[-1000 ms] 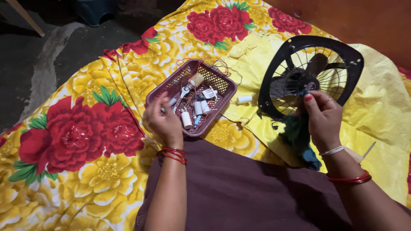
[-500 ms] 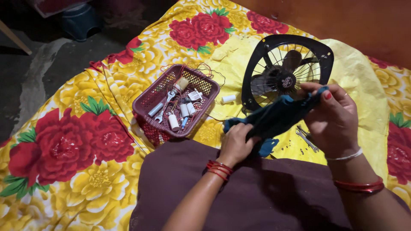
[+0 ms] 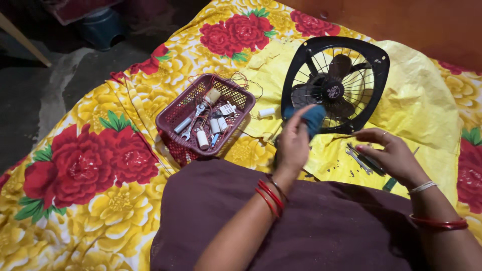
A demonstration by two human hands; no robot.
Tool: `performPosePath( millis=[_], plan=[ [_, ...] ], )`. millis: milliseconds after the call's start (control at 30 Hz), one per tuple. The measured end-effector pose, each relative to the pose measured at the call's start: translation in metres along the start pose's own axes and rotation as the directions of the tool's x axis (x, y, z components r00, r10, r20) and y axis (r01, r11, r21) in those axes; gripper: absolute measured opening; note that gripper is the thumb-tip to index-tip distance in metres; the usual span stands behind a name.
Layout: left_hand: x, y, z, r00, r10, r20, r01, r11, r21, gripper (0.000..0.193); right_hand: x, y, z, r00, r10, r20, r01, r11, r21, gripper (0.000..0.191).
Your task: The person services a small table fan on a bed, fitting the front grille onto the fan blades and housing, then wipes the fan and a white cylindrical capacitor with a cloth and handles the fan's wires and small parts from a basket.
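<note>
Teal cloth [image 3: 315, 119] — soft, light, easily bunched — sits wadded in the left hand [image 3: 293, 143] at the centre of the frame, fingers closed around it, pressed toward the lower rim of the black exhaust fan [image 3: 335, 83] lying flat in the upper right. The cloth looks limp enough to be gripped anywhere; the single fan seems stiff and fairly heavy, best taken by its outer frame rather than by the thin grille wires. The right hand [image 3: 389, 153] hovers loosely curled and empty over two small spanners [image 3: 357, 158] on the yellow sheet [image 3: 427, 100]. One maroon plastic basket [image 3: 203, 118] of small tools and several white cylinders sits left of centre on the floral bedspread [image 3: 85, 165].
</note>
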State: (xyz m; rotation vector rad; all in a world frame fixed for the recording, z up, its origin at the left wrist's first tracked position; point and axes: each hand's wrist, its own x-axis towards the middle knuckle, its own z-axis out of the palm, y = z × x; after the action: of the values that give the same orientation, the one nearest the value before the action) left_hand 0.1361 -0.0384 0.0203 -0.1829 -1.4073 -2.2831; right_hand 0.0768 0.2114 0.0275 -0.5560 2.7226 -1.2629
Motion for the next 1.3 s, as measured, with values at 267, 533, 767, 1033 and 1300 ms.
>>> performPosePath(
  millis=[267,533,767,1033,1300],
  plan=[
    [-0.031,0.0,0.034,0.939,0.043,0.342,-0.149,0.945,0.291,0.043,0.006,0.05,0.013,0.979,0.08,0.188,-0.15,0.907,0.394,0.035],
    [-0.042,-0.049,0.015,0.99,-0.144,0.014,0.126,0.906,0.404,0.018,0.0,0.08,0.004,0.993,0.11,0.045,-0.093,0.482,0.871,0.015],
    [-0.039,-0.088,0.039,0.988,0.064,0.142,-0.139,0.772,0.62,0.043,0.016,0.094,0.003,0.993,0.117,0.003,-0.037,0.292,0.956,0.017],
    [-0.015,-0.12,0.11,0.971,-0.211,0.114,0.084,0.745,0.661,0.036,0.015,0.094,-0.018,0.875,0.382,-0.299,0.125,0.417,0.9,0.032],
    [-0.011,-0.118,0.16,0.813,0.008,0.582,-0.459,0.624,0.633,0.056,-0.002,0.086,-0.034,0.985,0.175,-0.01,0.017,-0.04,0.999,0.046]
  ],
)
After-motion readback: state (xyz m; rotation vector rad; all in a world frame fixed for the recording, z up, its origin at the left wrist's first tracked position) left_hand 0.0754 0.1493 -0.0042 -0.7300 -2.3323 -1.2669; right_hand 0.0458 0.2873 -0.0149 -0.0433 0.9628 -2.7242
